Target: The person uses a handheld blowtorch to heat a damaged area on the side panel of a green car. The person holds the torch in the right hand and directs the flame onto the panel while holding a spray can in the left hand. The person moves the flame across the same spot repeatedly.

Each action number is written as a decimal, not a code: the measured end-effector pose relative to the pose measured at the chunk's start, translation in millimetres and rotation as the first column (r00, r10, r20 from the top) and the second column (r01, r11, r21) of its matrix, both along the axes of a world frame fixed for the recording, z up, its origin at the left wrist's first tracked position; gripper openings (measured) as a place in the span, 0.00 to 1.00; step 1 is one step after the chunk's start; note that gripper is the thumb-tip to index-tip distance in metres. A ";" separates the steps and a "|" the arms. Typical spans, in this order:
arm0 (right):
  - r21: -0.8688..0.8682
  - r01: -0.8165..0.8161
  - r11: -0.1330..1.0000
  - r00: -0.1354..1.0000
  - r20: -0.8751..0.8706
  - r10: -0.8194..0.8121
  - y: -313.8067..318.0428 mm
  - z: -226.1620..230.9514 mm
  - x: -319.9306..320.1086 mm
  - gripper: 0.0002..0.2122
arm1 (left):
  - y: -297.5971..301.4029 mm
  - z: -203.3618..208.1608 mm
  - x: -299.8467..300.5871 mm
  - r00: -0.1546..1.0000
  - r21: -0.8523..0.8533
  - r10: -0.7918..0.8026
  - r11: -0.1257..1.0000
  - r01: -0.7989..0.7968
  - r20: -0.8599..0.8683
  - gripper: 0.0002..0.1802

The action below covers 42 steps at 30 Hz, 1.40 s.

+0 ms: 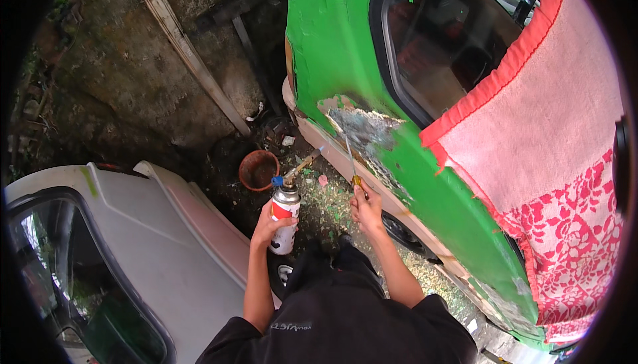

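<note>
My left hand [267,223] is wrapped round a white and red gas canister [286,234] with a blowtorch head [306,163] on top. The torch's nozzle slants up to the right, with a small bluish glow at its tip. In my right hand [367,208] is a screwdriver [357,181] with a yellow handle, its thin shaft pointing up at the green car [339,38]. The tip is by a bare, scorched patch [365,131] where paint has come off; I cannot tell whether it touches. Ragged, peeling edges run down the panel below the patch.
A white car [146,231] stands close on the left. A pink towel [518,111] with a red border drapes over the green car. An orange-brown bucket [259,170] sits by the wall, below a leaning wooden plank [186,48]. Paint flakes [319,198] litter the ground.
</note>
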State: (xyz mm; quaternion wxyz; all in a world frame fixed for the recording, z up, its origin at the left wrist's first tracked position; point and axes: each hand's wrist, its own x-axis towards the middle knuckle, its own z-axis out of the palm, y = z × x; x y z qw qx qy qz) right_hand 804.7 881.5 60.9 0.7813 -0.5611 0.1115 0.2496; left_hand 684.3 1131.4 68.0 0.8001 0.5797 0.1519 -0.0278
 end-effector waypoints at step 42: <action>-0.075 0.131 0.989 0.989 0.073 -0.126 32.9 3.8 -13.0 0.24 | 28.8 2.0 7.6 0.998 0.001 -0.048 0.999 0.048 0.036 0.31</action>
